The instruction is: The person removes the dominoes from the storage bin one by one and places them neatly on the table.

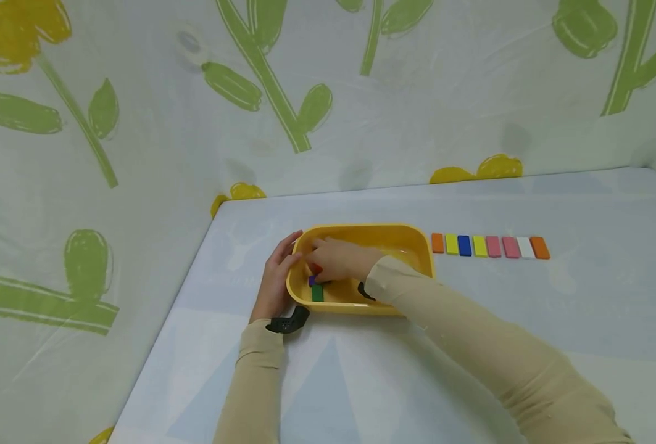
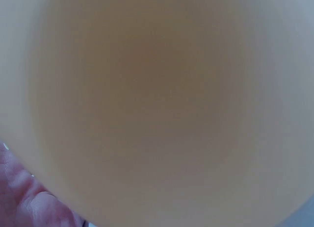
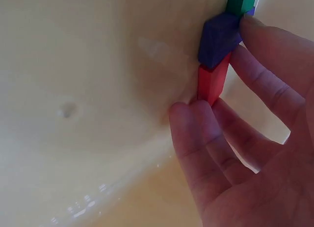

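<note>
A yellow plastic tub [image 1: 386,308] stands on the table, with my right hand [image 1: 339,259] reaching inside at its left end. There my thumb and index finger pinch a purple block [image 3: 218,38]. A red block [image 3: 212,82] touches it on one side, near my other fingertips, and a green block [image 3: 240,2] on the other. In the head view the green block [image 1: 318,293] lies by the tub's front left wall. My left hand [image 1: 274,280] rests against the outside of the tub's left wall, its fingers fairly straight. A blurred tub wall [image 2: 157,89] fills most of the left wrist view.
To the right of the tub runs a row of several flat blocks, from an orange one [image 1: 437,243] past a blue one [image 1: 464,245] and a white one [image 1: 525,247] to another orange one. Cloth walls with printed flowers enclose the table's back and left side.
</note>
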Demonstrator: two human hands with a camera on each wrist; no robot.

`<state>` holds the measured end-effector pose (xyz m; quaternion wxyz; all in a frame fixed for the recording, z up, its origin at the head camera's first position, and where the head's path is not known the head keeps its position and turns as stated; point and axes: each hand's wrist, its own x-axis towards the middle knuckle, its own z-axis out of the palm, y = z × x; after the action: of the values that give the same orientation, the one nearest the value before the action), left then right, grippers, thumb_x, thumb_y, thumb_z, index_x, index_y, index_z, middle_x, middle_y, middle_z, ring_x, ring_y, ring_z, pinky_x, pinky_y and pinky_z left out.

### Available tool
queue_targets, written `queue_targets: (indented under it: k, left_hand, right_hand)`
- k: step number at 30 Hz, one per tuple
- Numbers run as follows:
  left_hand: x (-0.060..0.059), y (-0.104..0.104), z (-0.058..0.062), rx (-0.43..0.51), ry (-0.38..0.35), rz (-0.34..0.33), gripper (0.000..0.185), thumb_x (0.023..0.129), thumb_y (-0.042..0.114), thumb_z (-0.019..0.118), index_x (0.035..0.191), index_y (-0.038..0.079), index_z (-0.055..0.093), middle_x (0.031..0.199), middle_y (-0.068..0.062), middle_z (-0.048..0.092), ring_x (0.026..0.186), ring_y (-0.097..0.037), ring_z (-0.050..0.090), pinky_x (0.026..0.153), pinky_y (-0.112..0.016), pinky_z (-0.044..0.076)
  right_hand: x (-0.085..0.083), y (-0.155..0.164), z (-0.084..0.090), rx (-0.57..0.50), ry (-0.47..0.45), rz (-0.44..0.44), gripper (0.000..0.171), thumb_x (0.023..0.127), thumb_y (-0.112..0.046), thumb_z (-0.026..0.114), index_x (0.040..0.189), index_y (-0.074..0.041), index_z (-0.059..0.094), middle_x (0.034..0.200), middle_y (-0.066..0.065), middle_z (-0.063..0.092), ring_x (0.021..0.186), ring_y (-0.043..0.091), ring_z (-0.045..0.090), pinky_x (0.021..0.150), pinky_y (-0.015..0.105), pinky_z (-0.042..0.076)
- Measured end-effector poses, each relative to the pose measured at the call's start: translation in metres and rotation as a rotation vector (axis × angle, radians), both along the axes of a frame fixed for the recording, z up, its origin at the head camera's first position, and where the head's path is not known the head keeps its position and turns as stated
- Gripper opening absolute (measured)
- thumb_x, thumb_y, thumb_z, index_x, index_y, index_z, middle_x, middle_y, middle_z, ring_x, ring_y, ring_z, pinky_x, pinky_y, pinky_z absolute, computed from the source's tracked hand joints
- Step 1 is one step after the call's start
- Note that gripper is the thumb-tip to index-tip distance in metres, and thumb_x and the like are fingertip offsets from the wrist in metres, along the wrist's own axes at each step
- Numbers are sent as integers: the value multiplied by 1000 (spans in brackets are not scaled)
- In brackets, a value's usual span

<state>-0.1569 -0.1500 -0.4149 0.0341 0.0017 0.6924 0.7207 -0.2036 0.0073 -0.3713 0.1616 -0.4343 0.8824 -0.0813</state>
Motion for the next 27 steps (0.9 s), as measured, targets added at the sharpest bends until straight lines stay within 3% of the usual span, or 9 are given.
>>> queue_targets:
  k: [6,13,18,23,27]
  left_hand:
    - [-1,1,-3,-43,9,17,40,90,22,48,129,27,45,133,5,41,118,-16,42,94,-29,39]
    - [5,6,11,-60,-24,18,41,91,17,45,132,23,42,133,5,41,118,-16,42,96,-31,37]
    - [10,10,19,-58,-5,-1,43,92,15,41,135,18,38,135,-4,39,120,-24,40,99,-37,34]
    - [10,8,17,-65,-20,3,43,92,16,42,135,20,38,132,-4,41,118,-24,42,97,-36,36]
    - [7,5,11,-53,-8,0,43,92,15,42,134,21,39,131,-3,43,116,-22,43,96,-34,38]
  right_hand:
    - [-2,9,1,8,10,-49,9,86,-22,58,90,-16,64,94,2,46,81,16,46,75,22,40]
    - [-4,20,4,66,-21,-95,9,84,-20,60,92,-16,62,93,2,44,82,16,46,76,22,40]
    - [-4,27,6,77,41,-88,7,85,-19,57,87,-15,62,88,2,45,76,17,47,69,23,40]
    - [-5,33,7,69,15,-107,7,83,-22,59,84,-15,58,84,1,48,74,17,47,63,24,39]
    - [-6,39,9,54,-14,-115,13,82,-26,60,90,-16,60,85,-1,50,77,15,47,66,23,40]
